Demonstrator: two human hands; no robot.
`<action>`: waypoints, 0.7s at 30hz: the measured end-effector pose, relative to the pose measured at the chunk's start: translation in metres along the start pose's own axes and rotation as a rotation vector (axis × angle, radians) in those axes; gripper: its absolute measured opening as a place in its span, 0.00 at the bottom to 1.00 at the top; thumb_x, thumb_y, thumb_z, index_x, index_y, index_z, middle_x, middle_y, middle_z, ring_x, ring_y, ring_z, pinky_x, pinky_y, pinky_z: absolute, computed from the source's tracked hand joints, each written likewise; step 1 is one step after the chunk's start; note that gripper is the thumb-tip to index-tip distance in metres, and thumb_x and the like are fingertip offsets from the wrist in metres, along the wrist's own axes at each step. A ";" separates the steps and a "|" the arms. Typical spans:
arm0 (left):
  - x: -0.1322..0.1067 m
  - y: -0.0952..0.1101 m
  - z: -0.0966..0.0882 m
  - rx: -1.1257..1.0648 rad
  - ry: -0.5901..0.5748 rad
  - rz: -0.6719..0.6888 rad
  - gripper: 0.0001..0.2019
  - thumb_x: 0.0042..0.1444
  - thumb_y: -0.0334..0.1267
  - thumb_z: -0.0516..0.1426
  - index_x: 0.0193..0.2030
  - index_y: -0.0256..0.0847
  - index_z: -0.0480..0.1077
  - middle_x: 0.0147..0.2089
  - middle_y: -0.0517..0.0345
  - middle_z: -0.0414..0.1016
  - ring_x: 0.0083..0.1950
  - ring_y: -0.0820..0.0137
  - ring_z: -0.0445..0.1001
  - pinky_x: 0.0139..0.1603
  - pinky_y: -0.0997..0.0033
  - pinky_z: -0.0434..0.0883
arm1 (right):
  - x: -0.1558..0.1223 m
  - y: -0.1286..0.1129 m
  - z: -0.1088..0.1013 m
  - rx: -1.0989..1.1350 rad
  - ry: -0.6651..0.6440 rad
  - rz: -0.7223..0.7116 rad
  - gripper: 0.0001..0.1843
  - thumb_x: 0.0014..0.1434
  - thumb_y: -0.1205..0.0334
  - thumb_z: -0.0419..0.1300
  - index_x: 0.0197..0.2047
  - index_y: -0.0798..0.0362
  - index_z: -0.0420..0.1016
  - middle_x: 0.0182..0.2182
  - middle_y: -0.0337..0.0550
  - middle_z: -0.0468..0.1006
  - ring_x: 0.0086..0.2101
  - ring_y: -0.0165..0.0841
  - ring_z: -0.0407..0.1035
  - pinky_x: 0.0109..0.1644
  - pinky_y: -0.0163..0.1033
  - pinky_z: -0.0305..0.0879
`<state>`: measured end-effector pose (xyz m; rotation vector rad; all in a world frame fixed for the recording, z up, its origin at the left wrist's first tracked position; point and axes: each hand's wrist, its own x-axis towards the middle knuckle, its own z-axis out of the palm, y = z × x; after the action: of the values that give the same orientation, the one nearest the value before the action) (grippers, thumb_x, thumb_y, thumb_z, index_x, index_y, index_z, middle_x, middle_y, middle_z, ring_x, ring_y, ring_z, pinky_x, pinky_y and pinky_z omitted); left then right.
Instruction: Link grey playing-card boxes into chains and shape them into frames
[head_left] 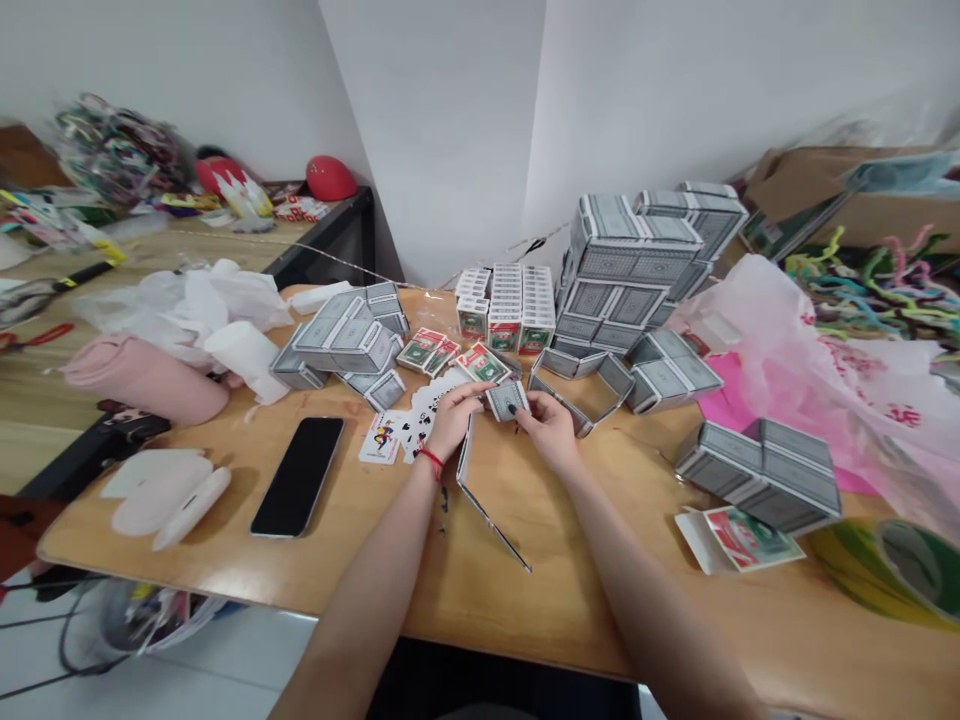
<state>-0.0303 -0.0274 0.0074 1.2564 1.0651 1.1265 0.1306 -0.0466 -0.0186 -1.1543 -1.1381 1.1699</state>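
Note:
My left hand [452, 422], with a red string at the wrist, has its fingers closed at the left edge of a grey-backed playing card [504, 403]. My right hand [550, 430] pinches the same card from the right, its dark-nailed thumb on the card's back. A jointed strip of cards [491, 522] runs from beside my left hand toward the table's front edge. Fanned face-up playing cards [421, 415] and a joker card [381, 437] lie left of my hands. Just beyond my fingers is a green and red card box [482, 364]. An open frame of joined cards [581, 392] stands to the right.
Stacked card blocks [630, 260] rise at the back right; other card blocks [345, 335] sit left. Rows of card boxes [506, 300] stand behind. A phone [298, 477] lies left. Green-yellow tape [885, 570] and an opened card box [742, 540] are at right.

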 end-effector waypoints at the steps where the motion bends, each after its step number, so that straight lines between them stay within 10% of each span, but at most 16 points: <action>1: -0.001 0.001 -0.001 0.022 -0.001 0.011 0.17 0.42 0.31 0.51 0.39 0.36 0.74 0.42 0.54 0.77 0.47 0.64 0.72 0.53 0.64 0.65 | 0.000 0.000 0.000 -0.010 0.004 -0.006 0.14 0.45 0.55 0.62 0.35 0.53 0.69 0.27 0.39 0.72 0.23 0.28 0.64 0.25 0.34 0.63; 21: -0.007 -0.002 0.005 -0.169 -0.150 0.013 0.35 0.31 0.23 0.47 0.53 0.37 0.67 0.54 0.51 0.70 0.58 0.61 0.65 0.59 0.60 0.58 | -0.003 0.007 0.000 -0.027 -0.057 -0.115 0.20 0.46 0.65 0.59 0.45 0.51 0.64 0.42 0.47 0.75 0.42 0.36 0.71 0.45 0.43 0.67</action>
<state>-0.0268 -0.0348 0.0055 1.1949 0.8334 1.0899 0.1297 -0.0490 -0.0251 -1.0678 -1.2506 1.1078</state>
